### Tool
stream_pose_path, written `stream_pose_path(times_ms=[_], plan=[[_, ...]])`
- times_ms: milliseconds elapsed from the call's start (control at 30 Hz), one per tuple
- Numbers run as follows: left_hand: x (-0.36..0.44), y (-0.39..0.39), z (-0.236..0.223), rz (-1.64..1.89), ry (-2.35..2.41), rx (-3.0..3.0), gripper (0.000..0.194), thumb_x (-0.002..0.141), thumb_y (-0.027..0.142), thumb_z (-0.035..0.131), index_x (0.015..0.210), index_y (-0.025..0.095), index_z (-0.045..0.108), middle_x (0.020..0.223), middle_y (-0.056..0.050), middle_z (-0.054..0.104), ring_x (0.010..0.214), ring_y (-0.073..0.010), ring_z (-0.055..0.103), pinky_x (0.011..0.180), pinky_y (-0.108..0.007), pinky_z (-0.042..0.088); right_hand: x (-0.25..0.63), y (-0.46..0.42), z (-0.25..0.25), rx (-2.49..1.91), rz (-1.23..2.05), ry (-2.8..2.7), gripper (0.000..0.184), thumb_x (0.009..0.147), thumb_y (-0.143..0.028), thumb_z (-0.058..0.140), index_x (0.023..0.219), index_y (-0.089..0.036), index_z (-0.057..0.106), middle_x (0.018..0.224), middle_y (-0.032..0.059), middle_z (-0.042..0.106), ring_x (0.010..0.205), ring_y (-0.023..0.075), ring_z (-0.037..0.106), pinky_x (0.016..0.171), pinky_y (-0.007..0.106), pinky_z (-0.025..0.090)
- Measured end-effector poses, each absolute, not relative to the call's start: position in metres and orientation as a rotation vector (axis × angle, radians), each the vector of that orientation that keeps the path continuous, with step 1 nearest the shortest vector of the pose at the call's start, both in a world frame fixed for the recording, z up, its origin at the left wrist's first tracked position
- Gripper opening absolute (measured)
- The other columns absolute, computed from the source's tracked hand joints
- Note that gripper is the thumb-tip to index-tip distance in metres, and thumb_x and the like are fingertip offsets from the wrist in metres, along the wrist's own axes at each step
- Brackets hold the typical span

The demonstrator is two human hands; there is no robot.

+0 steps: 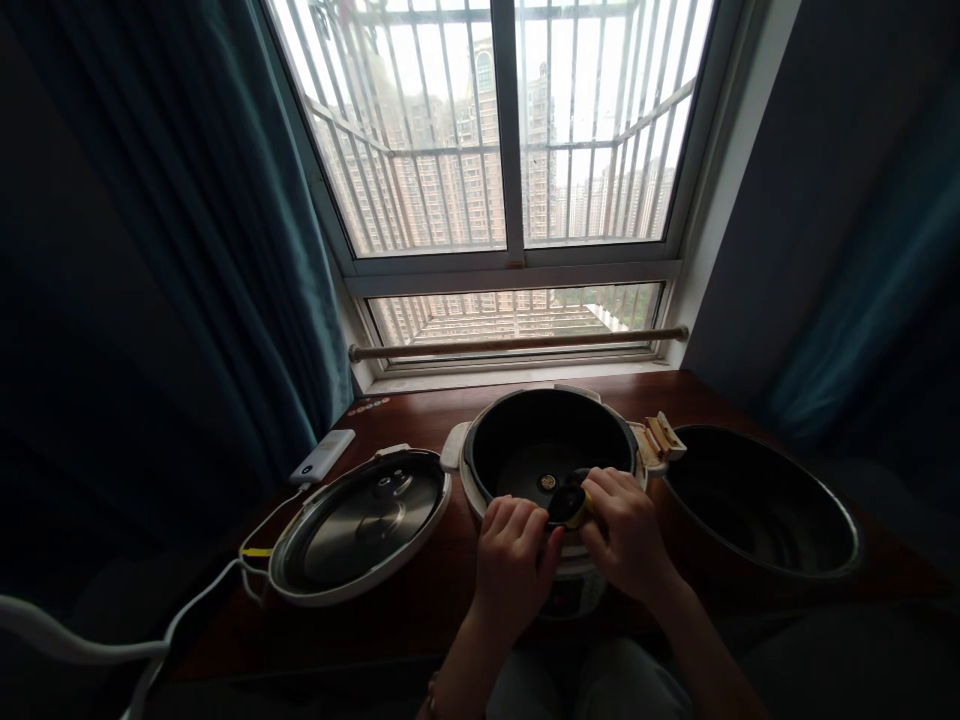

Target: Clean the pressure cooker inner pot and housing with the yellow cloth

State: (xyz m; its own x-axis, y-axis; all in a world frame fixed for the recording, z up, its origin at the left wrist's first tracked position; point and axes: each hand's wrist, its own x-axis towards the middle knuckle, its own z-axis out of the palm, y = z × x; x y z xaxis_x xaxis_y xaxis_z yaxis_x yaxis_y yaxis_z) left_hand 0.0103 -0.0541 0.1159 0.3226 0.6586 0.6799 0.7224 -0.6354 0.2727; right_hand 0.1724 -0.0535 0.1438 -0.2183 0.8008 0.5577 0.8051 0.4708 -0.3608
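Observation:
The white electric cooker stands with its dark cooking well uncovered, a small round metal piece at the bottom centre. Over its near rim, my right hand is closed around a small black and yellow object whose kind I cannot make out. Just left of that object, my left hand rests at the front rim with curled fingers; what lies under them is hidden. To the right, the dark inner pot sits on the table. On the left lies the detached round lid, its metal inside facing up.
A white power bank with a white cable lies at the table's left edge. A hinge or latch part juts from the cooker's right side. Behind the table are a barred window and a blue curtain.

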Motion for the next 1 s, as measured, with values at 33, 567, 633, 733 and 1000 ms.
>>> stream_pose_path(times_ms=[33,567,633,733,1000], plan=[[0.010,-0.054,0.116,-1.217,-1.305,-2.487,0.008,0.083,0.021,0.048,0.079,0.018,0.054,0.078,-0.005,0.057,0.078,-0.0203,0.049,0.081,-0.039,0.040,0.172,-0.054,0.144,-1.331,-0.005,-2.016,0.005,0.067,-0.015,0.042,0.069,-0.019,0.041,0.076,0.0042,0.048,0.076,0.0199,0.042,0.073,0.035,0.033],[0.011,-0.055,0.117,-1.221,-1.306,-2.488,0.009,0.084,0.021,0.047,0.079,0.017,0.054,0.078,-0.005,0.057,0.078,-0.0199,0.048,0.081,-0.040,0.039,0.173,-0.053,0.146,-1.343,-0.023,-2.034,0.006,0.067,-0.013,0.042,0.068,-0.019,0.041,0.074,0.0034,0.048,0.075,0.0189,0.042,0.071,0.034,0.033],[0.010,-0.055,0.117,-1.226,-1.297,-2.485,0.009,0.084,0.021,0.047,0.079,0.017,0.054,0.078,-0.005,0.057,0.079,-0.0200,0.048,0.081,-0.040,0.039,0.174,-0.053,0.149,-1.342,-0.009,-2.077,0.007,0.067,-0.012,0.042,0.068,-0.019,0.042,0.074,0.0031,0.048,0.074,0.0184,0.042,0.069,0.032,0.032],[0.010,-0.055,0.117,-1.231,-1.291,-2.485,0.009,0.084,0.022,0.047,0.080,0.018,0.053,0.078,-0.005,0.057,0.079,-0.0202,0.048,0.082,-0.040,0.039,0.177,-0.052,0.153,-1.341,0.025,-2.139,0.007,0.067,-0.012,0.043,0.068,-0.019,0.044,0.074,0.0025,0.050,0.073,0.0174,0.043,0.067,0.031,0.031],[0.010,-0.055,0.116,-1.256,-1.290,-2.473,0.007,0.083,0.021,0.048,0.079,0.017,0.053,0.078,-0.005,0.057,0.080,-0.0203,0.049,0.081,-0.040,0.040,0.169,-0.052,0.145,-1.422,-0.020,-2.033,0.007,0.068,-0.012,0.042,0.066,-0.019,0.041,0.072,0.0026,0.048,0.073,0.0179,0.042,0.069,0.032,0.031]])
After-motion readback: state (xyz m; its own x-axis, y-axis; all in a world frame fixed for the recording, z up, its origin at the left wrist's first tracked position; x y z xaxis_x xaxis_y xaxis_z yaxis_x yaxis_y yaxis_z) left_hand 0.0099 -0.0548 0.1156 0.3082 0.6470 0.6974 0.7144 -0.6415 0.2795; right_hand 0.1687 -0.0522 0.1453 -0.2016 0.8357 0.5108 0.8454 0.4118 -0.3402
